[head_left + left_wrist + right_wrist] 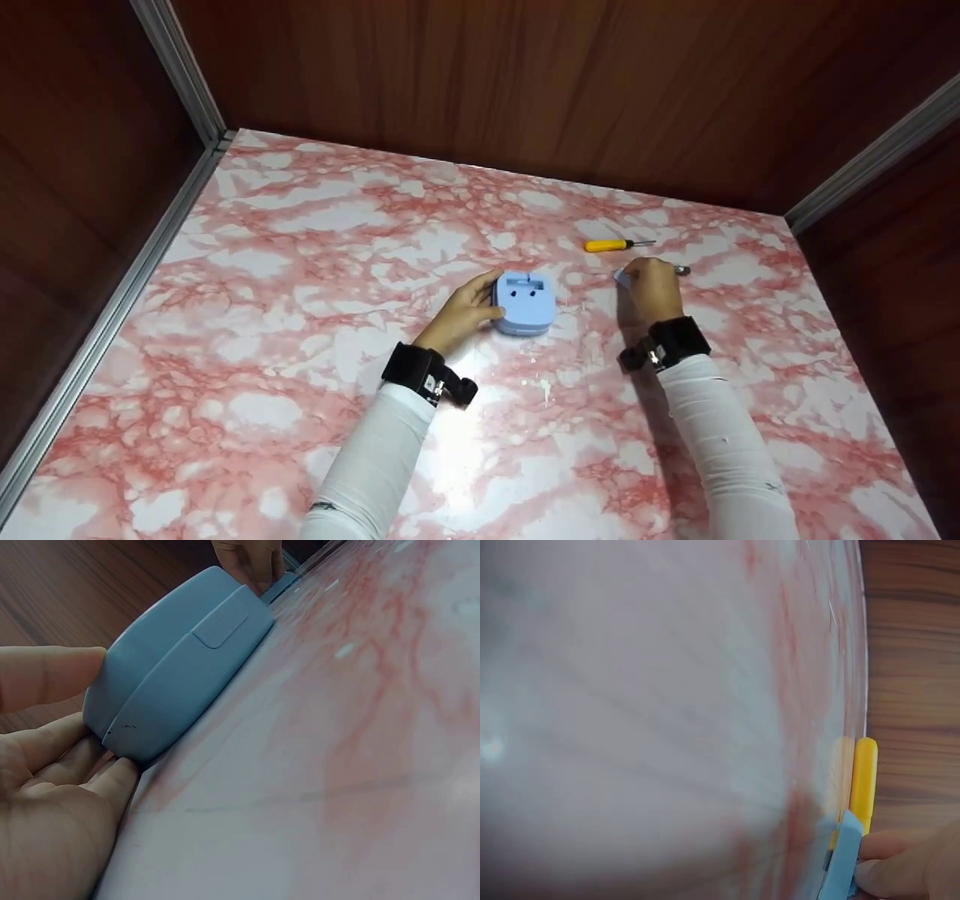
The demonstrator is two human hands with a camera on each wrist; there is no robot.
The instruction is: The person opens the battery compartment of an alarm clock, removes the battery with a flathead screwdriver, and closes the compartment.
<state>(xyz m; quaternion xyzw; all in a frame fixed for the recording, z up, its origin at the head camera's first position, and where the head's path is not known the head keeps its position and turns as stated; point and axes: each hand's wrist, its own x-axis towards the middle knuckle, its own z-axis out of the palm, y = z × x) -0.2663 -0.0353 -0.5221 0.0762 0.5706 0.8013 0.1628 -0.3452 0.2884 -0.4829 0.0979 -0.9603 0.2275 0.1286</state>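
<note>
A light-blue rounded-square plastic case [526,304] lies on the table, with a rectangular recess and two dark marks on its upper face. My left hand [466,313] holds it at its left side, thumb on the near edge and fingers along the far side. In the left wrist view the thumb presses one edge of the case [180,652] while the fingers bear against its lower edge. Off to the right, my right hand [655,289] pinches a small flat light-blue piece [622,278] low over the table. The right wrist view shows this blue piece [844,855] beside the thumb.
A yellow-handled screwdriver [606,245] lies just beyond the right hand, its shaft pointing right. A small dark and silver cylinder [681,270] shows at that hand's right side. Dark wood-patterned panels [480,82] border the marbled red-and-white table [262,337].
</note>
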